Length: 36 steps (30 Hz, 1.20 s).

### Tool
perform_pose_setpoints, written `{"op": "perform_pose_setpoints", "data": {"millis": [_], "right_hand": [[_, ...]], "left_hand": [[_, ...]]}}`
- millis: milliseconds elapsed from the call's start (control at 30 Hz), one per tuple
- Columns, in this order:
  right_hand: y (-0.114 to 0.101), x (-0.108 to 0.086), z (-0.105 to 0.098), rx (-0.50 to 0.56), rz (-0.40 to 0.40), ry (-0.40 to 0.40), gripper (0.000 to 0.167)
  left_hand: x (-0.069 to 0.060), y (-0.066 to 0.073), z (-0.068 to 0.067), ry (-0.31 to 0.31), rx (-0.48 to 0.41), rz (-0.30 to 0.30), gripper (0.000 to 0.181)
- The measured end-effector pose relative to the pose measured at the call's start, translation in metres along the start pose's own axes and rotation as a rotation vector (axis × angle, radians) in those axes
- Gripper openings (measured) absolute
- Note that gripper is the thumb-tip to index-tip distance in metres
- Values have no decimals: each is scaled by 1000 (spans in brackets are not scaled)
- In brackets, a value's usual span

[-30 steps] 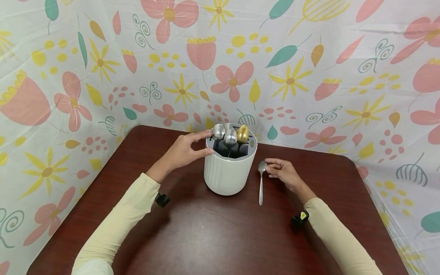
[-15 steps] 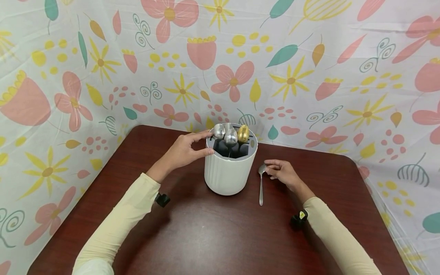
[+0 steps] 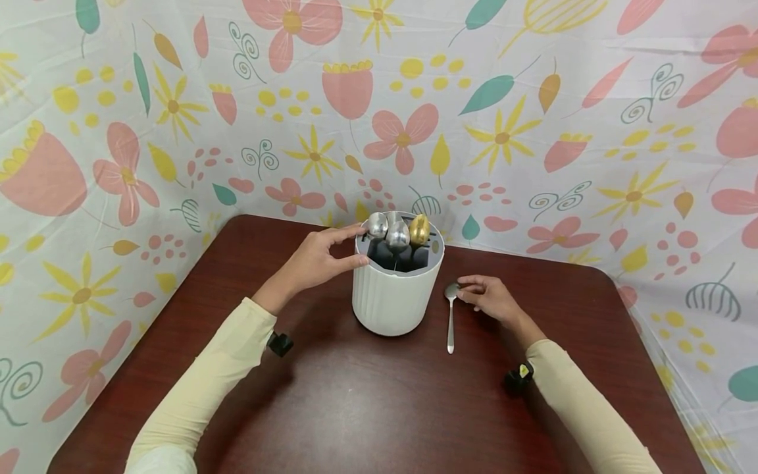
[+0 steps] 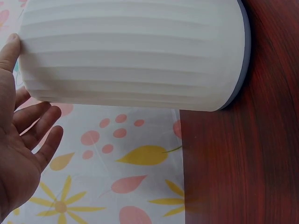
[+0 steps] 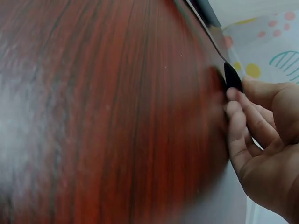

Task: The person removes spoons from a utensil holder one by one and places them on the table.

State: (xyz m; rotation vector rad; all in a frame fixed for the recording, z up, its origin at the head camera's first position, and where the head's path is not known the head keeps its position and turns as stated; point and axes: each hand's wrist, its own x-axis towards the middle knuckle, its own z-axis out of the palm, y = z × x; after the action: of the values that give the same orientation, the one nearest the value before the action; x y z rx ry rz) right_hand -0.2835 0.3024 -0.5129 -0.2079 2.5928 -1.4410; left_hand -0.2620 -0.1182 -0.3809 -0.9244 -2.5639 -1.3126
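Observation:
A white ribbed container (image 3: 391,306) stands upright on the table, with silver spoons (image 3: 397,234) and a gold one (image 3: 419,230) in its top. My left hand (image 3: 314,260) touches its left rim with thumb and forefinger spread; in the left wrist view the hand's (image 4: 23,140) other fingers lie loosely beside the ribbed wall (image 4: 131,51). Right of the container a silver spoon (image 3: 451,322) lies with its handle toward me. My right hand (image 3: 494,299) pinches its bowl end; the right wrist view shows thumb and fingertips of that hand (image 5: 271,135) at the spoon's bowl (image 5: 233,77).
The dark red-brown table (image 3: 355,408) has rounded far corners. A white cloth (image 3: 355,145) with flowers and leaves hangs behind it and along both sides, close behind the container.
The right hand's fingertips have shifted slightly over the edge of the spoon's bowl, and the spoon has turned a very little. The left hand and the container look unmoved.

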Motion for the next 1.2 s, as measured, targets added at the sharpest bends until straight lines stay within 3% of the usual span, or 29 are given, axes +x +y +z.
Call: {"op": "perform_pose_setpoints", "data": {"millis": [333,533,900,1200], "right_hand": [[-9,-8,-13,-162,-100,-38,45],[-25,-17,-25,-264,-154,-31,48],[-93,-42,-49,-270,-304,26,44],[-147,-54,-59,-206,-333,57,45]], "left_hand": [[0,0,0,3,-4,6,62],[1,1,0,3,8,3,62],[-1,1,0,4,-3,11,62],[-1,2,-1,-6,-3,-3,62]]}}
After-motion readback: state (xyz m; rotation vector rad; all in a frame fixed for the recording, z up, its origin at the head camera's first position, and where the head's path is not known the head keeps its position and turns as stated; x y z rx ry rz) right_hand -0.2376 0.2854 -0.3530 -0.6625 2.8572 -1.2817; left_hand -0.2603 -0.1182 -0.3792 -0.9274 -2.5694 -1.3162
